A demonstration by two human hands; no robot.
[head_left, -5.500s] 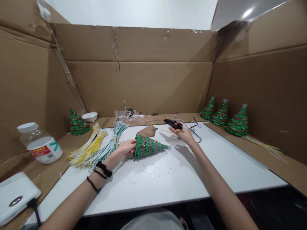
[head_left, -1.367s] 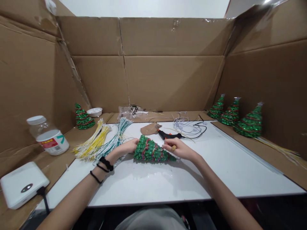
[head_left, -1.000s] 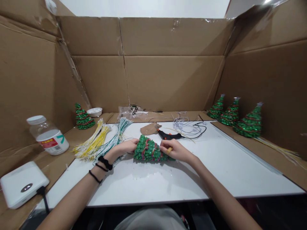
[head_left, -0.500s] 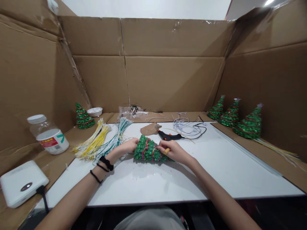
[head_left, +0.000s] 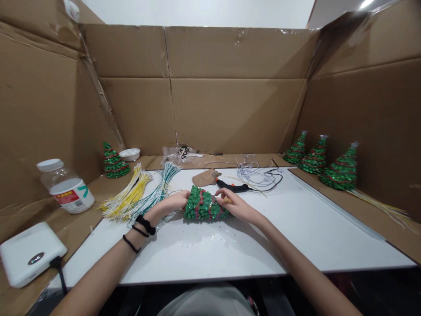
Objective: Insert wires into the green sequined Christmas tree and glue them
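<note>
A small green glittery Christmas tree [head_left: 205, 205] with red and pink garland lies on its side on the white board. My left hand [head_left: 180, 200] grips it at its left end, the fingertips partly hidden behind the tree. Over the right part of the tree, my right hand [head_left: 237, 206] is closed round a thin tool with a tan, wood-like handle [head_left: 227, 200]. The working tip of that tool is too small to make out. Just behind the right hand rests a black hot glue gun [head_left: 233, 187], its nozzle by a scrap of brown cardboard [head_left: 204, 177].
Bundles of yellow-white [head_left: 131, 197] and green-white wires [head_left: 162, 186] lie on the left. Tangled clear wire [head_left: 255, 173] sits behind the glue gun. Several finished trees [head_left: 340, 169] stand at the sides. A plastic jar [head_left: 67, 191] and white device [head_left: 31, 254] are far left; cardboard walls [head_left: 237, 109] enclose everything.
My right fingers have lifted slightly from the tree's garland, and the tool handle has tilted and shifted a little upward. My left hand keeps its place on the tree.
</note>
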